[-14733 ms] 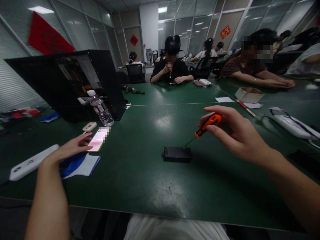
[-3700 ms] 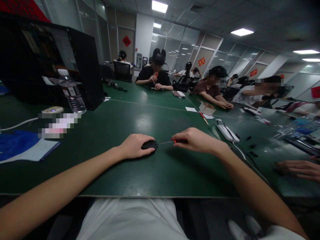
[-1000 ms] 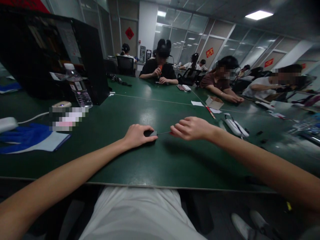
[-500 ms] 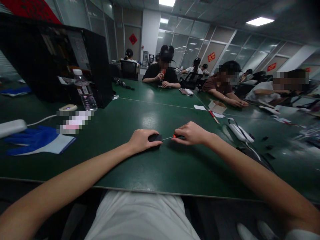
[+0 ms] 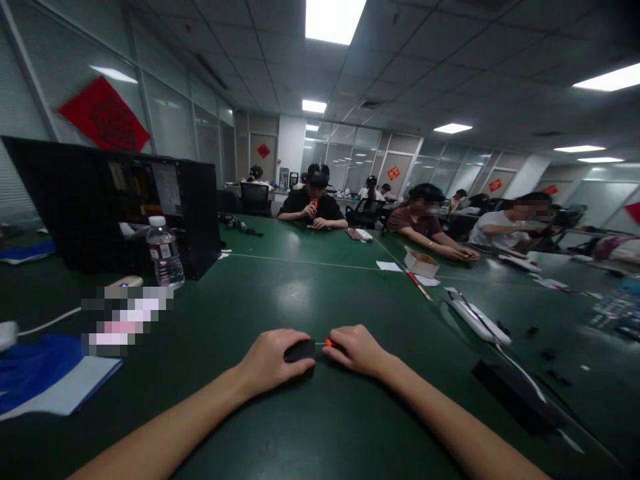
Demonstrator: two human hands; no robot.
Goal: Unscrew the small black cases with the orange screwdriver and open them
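My left hand [image 5: 273, 357] is closed around a small black box-like object [image 5: 300, 351], thumb in front and fingers over the top, low over the green table [image 5: 295, 420]. My right hand [image 5: 357, 348] grips a screwdriver [image 5: 329, 343] by its orange and black handle. The thin shaft points left and meets the right side of the black object. Whether the tip sits in a screw or hole is too small to tell. Only a short length of shaft shows between my hands.
Left stand a black computer case [image 5: 200, 213], a water bottle [image 5: 167, 257] and a blue glove [image 5: 43, 367]. Right lie a white power strip [image 5: 477, 319], a dark flat piece [image 5: 515, 393] and a small box [image 5: 421, 262]. Several people sit around the table, one [image 5: 313, 203] opposite me.
My view has tilted upward, so the table and hands appear lower. My right hand has come closer to the left, and less of the screwdriver shaft shows.
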